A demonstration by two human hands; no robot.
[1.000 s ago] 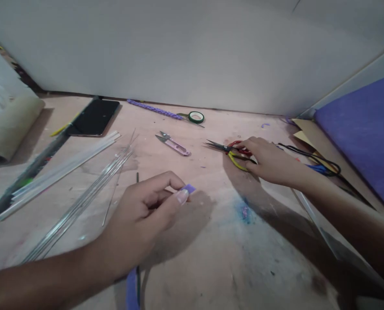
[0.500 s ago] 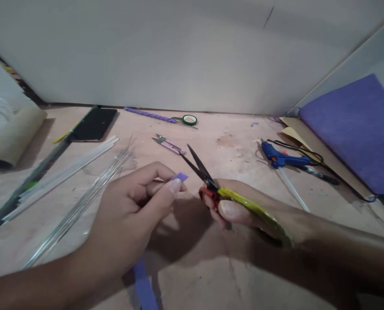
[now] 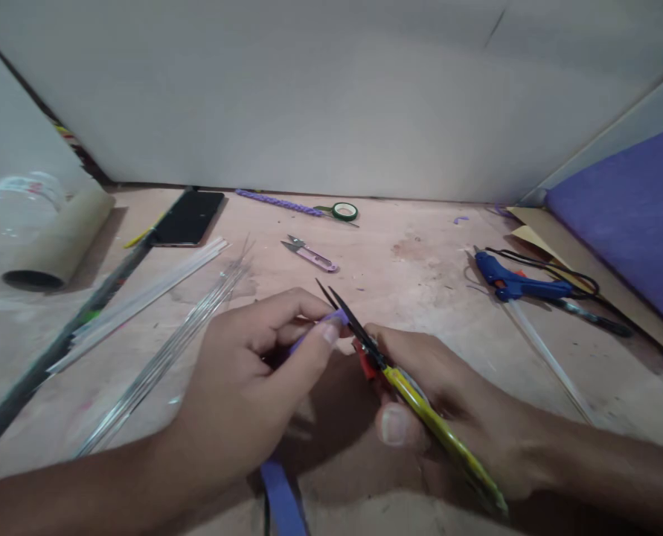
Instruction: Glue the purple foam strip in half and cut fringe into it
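Between thumb and fingertips, my left hand [image 3: 253, 372] pinches the end of a purple strip [image 3: 283, 497]. The strip passes under that hand and comes out below it, towards the front edge of the view; its middle is hidden. My right hand [image 3: 443, 394] grips a pair of scissors [image 3: 414, 398] with dark blades and yellow and red handles. The slightly parted blades lie at the pinched end of the strip, close to my left fingertips. Whether they have cut into it I cannot tell. Thread snips [image 3: 310, 255] with a pink handle lie beyond the hands.
On the left are a cardboard tube [image 3: 60, 242], a phone [image 3: 190, 218], white sticks [image 3: 146, 301] and thin wires [image 3: 169, 357]. Further back lie a purple braided stem [image 3: 278, 202] and green tape [image 3: 344, 212]. A blue glue gun [image 3: 518, 281] and a purple sheet [image 3: 626, 216] are at right.
The scissors have come to the strip's end from the right, and their blades have closed partly. The view has shifted, so the table things appear further right.
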